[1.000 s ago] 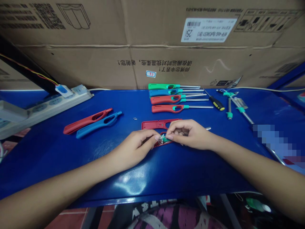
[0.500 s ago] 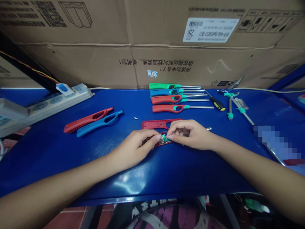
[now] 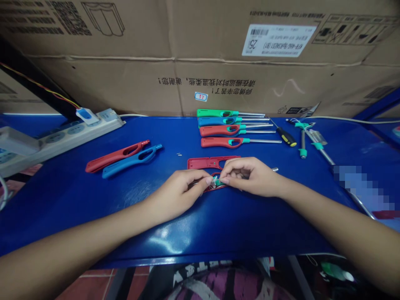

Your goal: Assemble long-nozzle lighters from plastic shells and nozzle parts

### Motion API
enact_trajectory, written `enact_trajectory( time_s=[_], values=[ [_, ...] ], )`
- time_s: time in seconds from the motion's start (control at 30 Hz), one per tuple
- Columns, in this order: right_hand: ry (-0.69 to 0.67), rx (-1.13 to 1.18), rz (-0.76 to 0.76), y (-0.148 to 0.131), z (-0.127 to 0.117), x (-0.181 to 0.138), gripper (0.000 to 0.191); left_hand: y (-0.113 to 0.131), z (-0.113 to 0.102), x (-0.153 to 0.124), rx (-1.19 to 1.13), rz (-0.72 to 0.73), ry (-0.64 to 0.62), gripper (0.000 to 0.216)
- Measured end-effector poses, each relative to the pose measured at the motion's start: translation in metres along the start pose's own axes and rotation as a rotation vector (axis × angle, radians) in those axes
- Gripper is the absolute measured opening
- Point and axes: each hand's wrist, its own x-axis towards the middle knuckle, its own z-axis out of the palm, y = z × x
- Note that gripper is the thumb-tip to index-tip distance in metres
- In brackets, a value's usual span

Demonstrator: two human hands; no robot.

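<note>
An opened red lighter shell half [image 3: 215,188] lies on the blue table under my hands, with white and green parts inside it. My left hand [image 3: 189,189] pinches at the left of these small parts; thumb and forefinger are closed on what looks like the whitish piece. From the other side my right hand [image 3: 248,177] has its thumb and forefinger closed on the green trigger part [image 3: 219,182]. Just behind lies the other red shell half [image 3: 203,162], its inner side up. A metal tube end [image 3: 275,169] sticks out past my right hand. My fingers hide much of the lower shell.
Several long-nosed lighters [image 3: 217,142] lie in a stack at the back, beside a screwdriver [image 3: 286,136]. Red and blue casings [image 3: 133,161] lie left, near a power strip [image 3: 62,135]. Tiny screws [image 3: 179,154] and green-tipped tubes [image 3: 303,141] are on the table. A cardboard box [image 3: 125,83] stands behind.
The whole view has shifted very slightly. Both hands stay at the same shell, with only tiny finger movement around the white and green parts.
</note>
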Motion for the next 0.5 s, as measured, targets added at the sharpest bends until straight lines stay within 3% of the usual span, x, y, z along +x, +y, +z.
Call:
enact_trajectory(
  time_s=[0.5],
  values=[
    [-0.002, -0.017, 0.001, 0.0013, 0.0005, -0.0001, 0.025, -0.0018, 0.0058, -0.0008, -0.035, -0.011, 0.037, 0.029]
  ],
)
